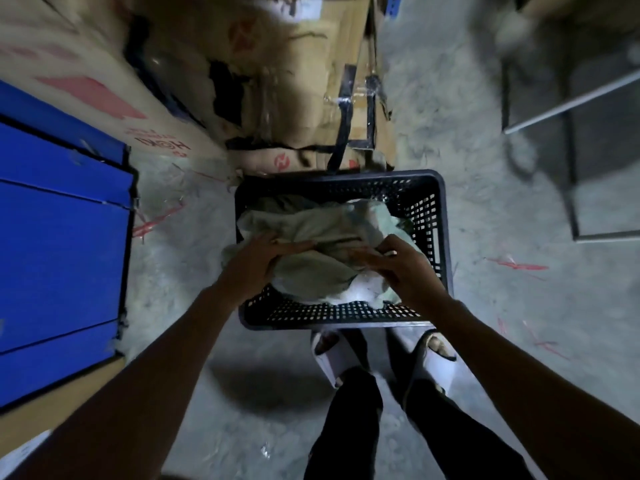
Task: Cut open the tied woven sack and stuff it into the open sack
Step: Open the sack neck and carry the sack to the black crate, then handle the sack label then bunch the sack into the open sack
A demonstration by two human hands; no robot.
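Note:
A pale green-white woven sack (311,271) lies crumpled in a black perforated plastic crate (429,216) on the floor in front of my feet. My left hand (266,258) rests on the sack's left side with its fingers stretched across the fabric. My right hand (394,265) sits on the sack's right side, its fingers curled into a fold of the fabric. I cannot tell a tied sack from an open one in the pile. No cutting tool shows.
Worn cardboard boxes (294,98) stand just behind the crate. A blue panel (59,237) lies at the left on the concrete floor. A metal frame (571,105) stands at the right. My sandalled feet (381,355) are close behind the crate.

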